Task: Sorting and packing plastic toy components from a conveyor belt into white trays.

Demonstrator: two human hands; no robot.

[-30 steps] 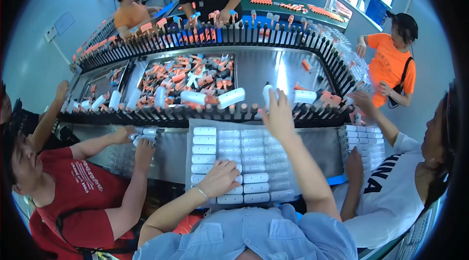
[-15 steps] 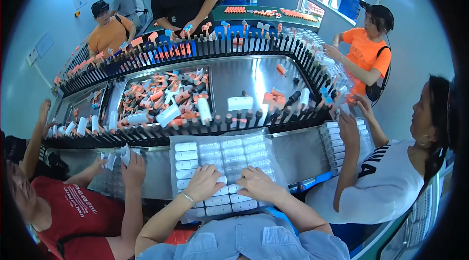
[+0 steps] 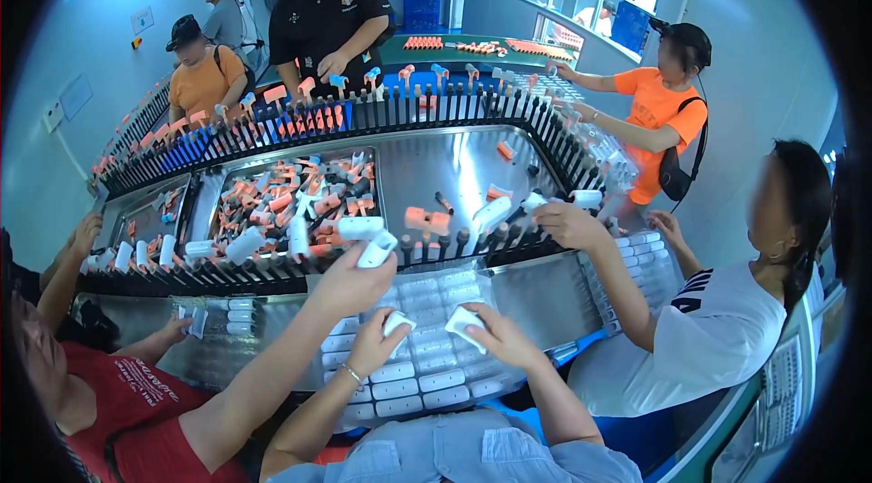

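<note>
My left hand [image 3: 372,345], with a bracelet at the wrist, pinches a white plastic shell [image 3: 398,323]. In my right hand [image 3: 501,336] is another white shell [image 3: 465,320], tilted between thumb and fingers. Both hands hover over a clear plastic tray [image 3: 436,288] with moulded slots. White oblong pieces [image 3: 396,389] fill its near rows and part of its left side; the far slots show clear plastic. Just beyond my left hand, a co-worker's hand [image 3: 359,281] from the left holds a white shell [image 3: 377,250] above the tray's far left corner.
A rack of upright black pegs [image 3: 436,249] curves behind the tray. Beyond it lie a metal pan [image 3: 418,156] and a heap of orange, white and black parts [image 3: 300,197]. A co-worker's hand [image 3: 570,225] reaches to the rack from the right. Other people stand around the rack.
Both my hands have lifted from the tray's pieces and moved apart, each now showing a white shell. The left co-worker's arm has swung across toward the rack; the right co-worker's hand has reached in.
</note>
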